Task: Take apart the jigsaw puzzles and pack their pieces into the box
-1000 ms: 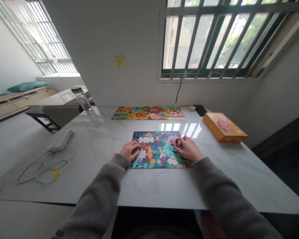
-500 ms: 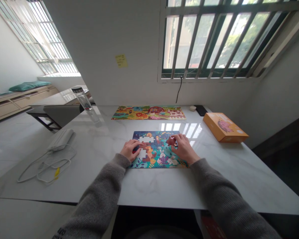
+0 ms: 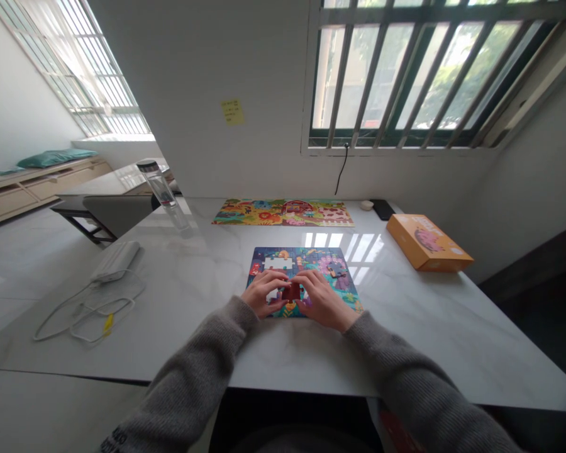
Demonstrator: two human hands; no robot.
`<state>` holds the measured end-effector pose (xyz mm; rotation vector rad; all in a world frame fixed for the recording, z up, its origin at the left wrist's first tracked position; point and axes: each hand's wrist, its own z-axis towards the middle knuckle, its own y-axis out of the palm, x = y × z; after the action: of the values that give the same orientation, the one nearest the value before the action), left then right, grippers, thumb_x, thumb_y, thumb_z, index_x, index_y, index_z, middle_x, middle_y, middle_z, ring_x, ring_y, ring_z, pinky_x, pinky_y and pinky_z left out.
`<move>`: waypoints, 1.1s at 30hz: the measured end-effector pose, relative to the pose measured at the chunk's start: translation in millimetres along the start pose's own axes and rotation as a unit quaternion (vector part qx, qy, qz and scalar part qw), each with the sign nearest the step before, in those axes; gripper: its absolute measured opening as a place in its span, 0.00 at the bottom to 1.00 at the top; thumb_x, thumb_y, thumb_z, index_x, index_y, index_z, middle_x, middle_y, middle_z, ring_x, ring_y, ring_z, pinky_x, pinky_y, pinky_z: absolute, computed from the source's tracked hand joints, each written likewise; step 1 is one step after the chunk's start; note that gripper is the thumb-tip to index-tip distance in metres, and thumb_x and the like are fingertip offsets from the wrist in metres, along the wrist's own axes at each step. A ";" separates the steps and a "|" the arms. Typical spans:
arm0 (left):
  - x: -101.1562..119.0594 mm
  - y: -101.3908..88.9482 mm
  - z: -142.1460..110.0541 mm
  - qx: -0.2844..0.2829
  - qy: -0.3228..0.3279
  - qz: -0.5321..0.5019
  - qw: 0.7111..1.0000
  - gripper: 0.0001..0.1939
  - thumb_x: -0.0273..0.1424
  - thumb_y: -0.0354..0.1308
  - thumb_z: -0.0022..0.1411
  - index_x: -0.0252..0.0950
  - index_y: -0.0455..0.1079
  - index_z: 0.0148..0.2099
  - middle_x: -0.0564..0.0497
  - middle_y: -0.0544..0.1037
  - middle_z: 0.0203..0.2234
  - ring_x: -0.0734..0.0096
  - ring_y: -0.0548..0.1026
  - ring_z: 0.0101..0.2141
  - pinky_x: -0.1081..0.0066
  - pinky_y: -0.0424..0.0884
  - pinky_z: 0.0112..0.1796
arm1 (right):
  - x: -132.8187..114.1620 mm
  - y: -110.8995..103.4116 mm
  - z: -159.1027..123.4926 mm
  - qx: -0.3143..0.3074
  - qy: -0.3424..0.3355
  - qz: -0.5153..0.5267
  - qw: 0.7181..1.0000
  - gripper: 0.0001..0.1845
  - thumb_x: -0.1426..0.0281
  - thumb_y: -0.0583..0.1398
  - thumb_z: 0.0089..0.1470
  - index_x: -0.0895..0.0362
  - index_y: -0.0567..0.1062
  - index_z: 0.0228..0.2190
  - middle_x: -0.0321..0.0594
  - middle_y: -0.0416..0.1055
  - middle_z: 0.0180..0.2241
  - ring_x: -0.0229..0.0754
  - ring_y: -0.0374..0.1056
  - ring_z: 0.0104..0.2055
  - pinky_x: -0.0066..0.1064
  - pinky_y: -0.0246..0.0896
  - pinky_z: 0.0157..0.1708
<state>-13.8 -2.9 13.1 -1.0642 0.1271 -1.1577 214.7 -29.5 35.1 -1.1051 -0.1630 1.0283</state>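
The left hand (image 3: 264, 292) and right hand (image 3: 323, 301) meet in a tight, fingertip grip on a dark red piece (image 3: 291, 291), held over the lower middle of a jigsaw (image 3: 306, 258) on the marble worktop (image 3: 207, 270).

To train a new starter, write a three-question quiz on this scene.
1. True or false: the orange box lies to the right of the jigsaw puzzle under the hands.
2. What lies between the left hand and the right hand? A) a red puzzle piece B) a glass bottle C) a white cable
3. What building is pictured on the long puzzle at the far side of the table?

Key: 1 true; 2 A; 3 a red barn
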 end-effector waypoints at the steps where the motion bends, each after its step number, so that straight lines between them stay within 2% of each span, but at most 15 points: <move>1: -0.5 0.2 -0.2 0.002 0.002 0.002 1.000 0.14 0.33 0.62 0.59 0.41 0.73 0.48 0.45 0.77 0.47 0.58 0.73 0.50 0.56 0.68 0.53 | -0.1 0.3 -0.1 0.000 0.000 0.002 1.000 0.23 0.75 0.59 0.55 0.54 0.65 0.53 0.47 0.67 0.49 0.52 0.61 0.53 0.47 0.62 0.53; 5: -0.8 -0.9 0.3 0.017 0.012 0.002 1.000 0.12 0.33 0.62 0.60 0.40 0.73 0.47 0.45 0.78 0.48 0.59 0.74 0.50 0.56 0.69 0.52 | 2.5 1.6 -1.4 0.014 0.009 0.054 0.998 0.22 0.76 0.59 0.55 0.52 0.66 0.52 0.46 0.67 0.48 0.50 0.62 0.53 0.46 0.62 0.54; 8: 1.2 -2.3 0.7 0.033 0.020 0.016 0.999 0.11 0.33 0.61 0.61 0.41 0.73 0.47 0.46 0.79 0.49 0.60 0.75 0.50 0.58 0.69 0.51 | 5.7 5.3 -1.7 0.053 0.070 0.128 0.988 0.19 0.74 0.57 0.57 0.53 0.66 0.51 0.45 0.68 0.45 0.46 0.66 0.47 0.42 0.65 0.49; 10: 3.0 -2.6 0.7 0.051 0.022 0.034 0.998 0.11 0.32 0.61 0.61 0.41 0.72 0.47 0.47 0.79 0.49 0.61 0.75 0.49 0.58 0.70 0.50 | 6.7 9.6 -0.7 0.064 0.135 0.198 0.969 0.19 0.71 0.55 0.59 0.54 0.65 0.52 0.42 0.70 0.40 0.43 0.68 0.39 0.38 0.68 0.41; 13: 4.5 -2.0 0.3 0.074 0.012 0.060 0.995 0.09 0.33 0.61 0.62 0.41 0.73 0.46 0.47 0.79 0.49 0.61 0.75 0.48 0.59 0.70 0.49 | 5.4 18.0 2.1 0.043 0.206 0.333 0.919 0.20 0.66 0.55 0.61 0.53 0.62 0.54 0.35 0.67 0.32 0.38 0.66 0.28 0.32 0.68 0.27; 15: 4.1 -1.3 0.1 0.079 0.001 0.071 0.994 0.09 0.34 0.61 0.62 0.41 0.73 0.45 0.47 0.79 0.49 0.61 0.75 0.48 0.59 0.70 0.50 | 3.4 23.5 4.1 0.033 0.227 0.396 0.889 0.22 0.63 0.56 0.60 0.52 0.61 0.55 0.33 0.65 0.31 0.37 0.65 0.26 0.29 0.65 0.22; 17: 2.8 -0.6 0.1 0.078 0.000 0.067 0.995 0.09 0.35 0.61 0.62 0.41 0.73 0.45 0.47 0.79 0.48 0.61 0.75 0.48 0.58 0.70 0.50 | 2.5 27.5 5.8 0.042 0.234 0.420 0.876 0.24 0.62 0.57 0.59 0.52 0.61 0.55 0.32 0.64 0.30 0.36 0.64 0.26 0.27 0.64 0.21; 23: -1.7 1.7 -0.8 0.045 0.037 0.023 0.998 0.12 0.34 0.62 0.62 0.40 0.73 0.48 0.47 0.81 0.42 0.62 0.77 0.45 0.60 0.73 0.48 | 15.4 30.1 7.1 0.127 0.223 0.385 0.886 0.24 0.62 0.57 0.59 0.54 0.62 0.54 0.31 0.63 0.28 0.37 0.63 0.27 0.28 0.62 0.25; 25: -2.3 2.3 -1.5 0.055 0.045 0.024 0.997 0.12 0.32 0.61 0.62 0.40 0.73 0.49 0.47 0.80 0.42 0.62 0.77 0.45 0.60 0.73 0.47 | 20.8 30.9 6.3 0.140 0.221 0.375 0.889 0.23 0.62 0.57 0.59 0.55 0.63 0.54 0.31 0.63 0.28 0.36 0.63 0.27 0.29 0.61 0.27; 28: -1.9 4.0 -2.1 0.079 0.052 0.024 0.995 0.15 0.30 0.63 0.61 0.40 0.73 0.50 0.44 0.77 0.48 0.61 0.75 0.48 0.59 0.73 0.49 | 23.4 33.8 5.2 0.122 0.213 0.390 0.888 0.24 0.62 0.57 0.59 0.55 0.62 0.55 0.31 0.64 0.28 0.37 0.64 0.28 0.30 0.62 0.28; 30: -1.3 5.8 -2.1 0.071 0.061 0.022 0.995 0.16 0.29 0.63 0.60 0.40 0.71 0.52 0.43 0.75 0.52 0.60 0.74 0.49 0.58 0.72 0.50 | 21.8 35.4 4.9 0.104 0.207 0.404 0.885 0.24 0.62 0.58 0.60 0.54 0.62 0.55 0.32 0.65 0.29 0.38 0.65 0.29 0.31 0.63 0.30; 33: -2.6 5.4 -1.8 0.054 0.069 0.015 0.996 0.14 0.29 0.62 0.61 0.41 0.72 0.50 0.44 0.76 0.50 0.61 0.75 0.48 0.58 0.72 0.50 | 18.8 34.9 4.9 0.091 0.209 0.410 0.883 0.24 0.62 0.58 0.60 0.54 0.62 0.55 0.33 0.66 0.29 0.38 0.66 0.30 0.31 0.64 0.31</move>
<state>-12.4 -2.0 7.2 -0.8836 0.1852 -1.1984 201.3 -9.9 2.9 -1.2134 0.8043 1.4702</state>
